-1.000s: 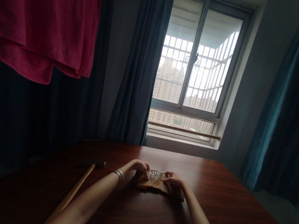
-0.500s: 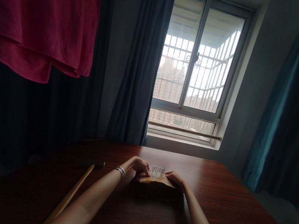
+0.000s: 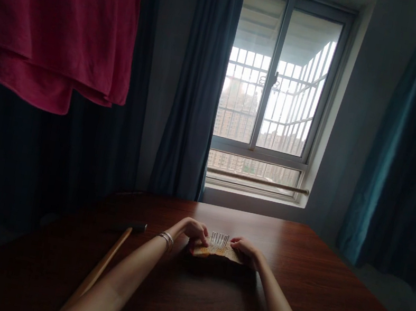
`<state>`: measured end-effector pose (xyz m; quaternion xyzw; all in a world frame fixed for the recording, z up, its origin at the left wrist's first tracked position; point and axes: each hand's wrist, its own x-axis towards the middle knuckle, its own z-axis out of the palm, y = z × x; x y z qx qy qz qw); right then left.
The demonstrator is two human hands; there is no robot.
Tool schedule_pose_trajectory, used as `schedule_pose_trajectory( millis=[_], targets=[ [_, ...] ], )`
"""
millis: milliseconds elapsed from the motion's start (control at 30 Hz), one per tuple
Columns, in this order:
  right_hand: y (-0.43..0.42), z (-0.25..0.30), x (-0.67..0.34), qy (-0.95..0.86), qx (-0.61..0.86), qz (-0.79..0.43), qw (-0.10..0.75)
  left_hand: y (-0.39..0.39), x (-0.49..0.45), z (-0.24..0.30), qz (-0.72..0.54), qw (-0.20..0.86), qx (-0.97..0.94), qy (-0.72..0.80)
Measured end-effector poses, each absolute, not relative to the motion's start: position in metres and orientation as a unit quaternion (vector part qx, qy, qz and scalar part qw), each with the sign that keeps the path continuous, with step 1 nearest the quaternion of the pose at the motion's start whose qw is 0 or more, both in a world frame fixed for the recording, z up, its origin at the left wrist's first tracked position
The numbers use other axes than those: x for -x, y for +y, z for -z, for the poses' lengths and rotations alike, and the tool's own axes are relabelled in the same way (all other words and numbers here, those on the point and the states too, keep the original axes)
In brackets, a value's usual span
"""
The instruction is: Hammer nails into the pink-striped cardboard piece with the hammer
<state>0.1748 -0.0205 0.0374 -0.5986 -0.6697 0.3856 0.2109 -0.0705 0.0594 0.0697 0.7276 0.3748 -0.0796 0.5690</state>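
Between my hands is a tan, speckled board-like piece (image 3: 220,251) with yellowish and reddish patches and an uneven front edge. Several nails (image 3: 219,239) stand upright in a row along it. My left hand (image 3: 197,230) grips its left end, thumb on top, with bracelets on the wrist. At the right end, my right hand (image 3: 242,246) pinches the piece, fingers curled toward the nails. The undersides of both grips are hidden. A hammer (image 3: 110,253) with a wooden handle and dark head lies left of my left forearm, which covers part of its handle.
A dark reddish-brown wooden table (image 3: 328,294) lies under everything. Beyond its far edge is a barred window (image 3: 271,91) between blue curtains (image 3: 196,94). Pink cloth (image 3: 54,21) hangs at the upper left.
The speckled piece has tilted very slightly, showing a little more of its top face. Both hands keep their hold, and the hammer lies where it was.
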Motion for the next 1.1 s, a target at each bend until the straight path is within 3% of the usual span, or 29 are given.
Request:
schedule_pose_trajectory(
  millis=[200, 367, 500, 733, 1100],
  targets=[
    [-0.012, -0.047, -0.180, -0.685, 0.618, -0.374, 0.095, 0.051, 0.073, -0.070, 0.071, 0.528, -0.759, 0.375],
    [-0.011, -0.054, -0.180, -0.686, 0.606, -0.398, 0.064, 0.047, 0.074, -0.074, 0.088, 0.492, -0.772, 0.392],
    [-0.020, -0.055, -0.181, -0.677, 0.592, -0.425, 0.102, 0.044, 0.077, -0.072, 0.056, 0.502, -0.778, 0.373],
    [-0.036, -0.051, -0.198, -0.634, 0.590, -0.460, 0.196, 0.051, 0.090, -0.048, -0.140, 0.641, -0.683, 0.322],
    [-0.096, -0.060, -0.312, -0.552, 0.657, -0.411, 0.308, 0.062, 0.083, -0.024, -0.304, 0.519, -0.697, 0.389]
  ],
)
